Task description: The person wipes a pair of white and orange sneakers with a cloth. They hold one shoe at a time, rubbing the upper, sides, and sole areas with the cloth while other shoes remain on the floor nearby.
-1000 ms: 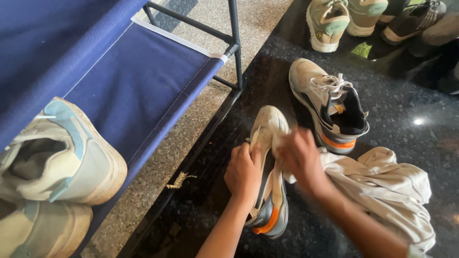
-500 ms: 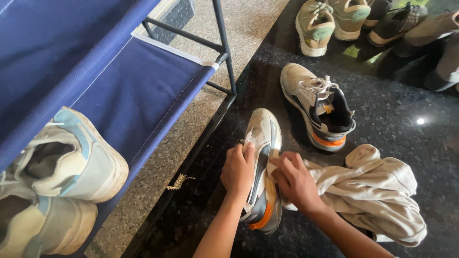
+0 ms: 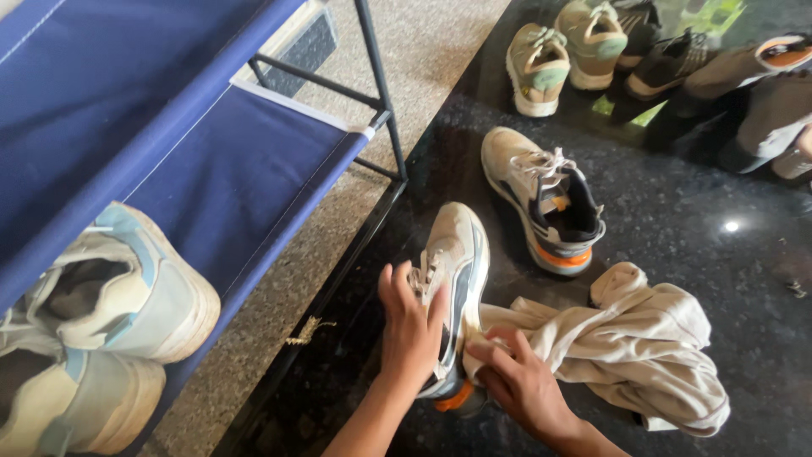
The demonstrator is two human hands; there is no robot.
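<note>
My left hand [image 3: 412, 326] clamped the beige-and-orange sneaker [image 3: 451, 283] at lower centre; right-hand [image 3: 522, 385] fingers pinched the crumpled beige cloth [image 3: 630, 347] against it.

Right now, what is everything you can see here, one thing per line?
beige sneaker: one, cream with an orange heel patch, tilted on its side on the dark floor, held by the left hand
second beige sneaker: one, same colours, upright on the floor just beyond, untouched
cloth: one, cream, crumpled on the floor, one end pressed to the held sneaker
pale blue sneakers: two, white and light blue, on the lower shelf
shoe rack: one, blue fabric shelves, black metal frame, left side
other shoes: several, beige, green and dark, top of the view
dark floor: one, black, polished and speckled
left hand: grip on the sneaker's upper
right hand: grip on the cloth
</note>
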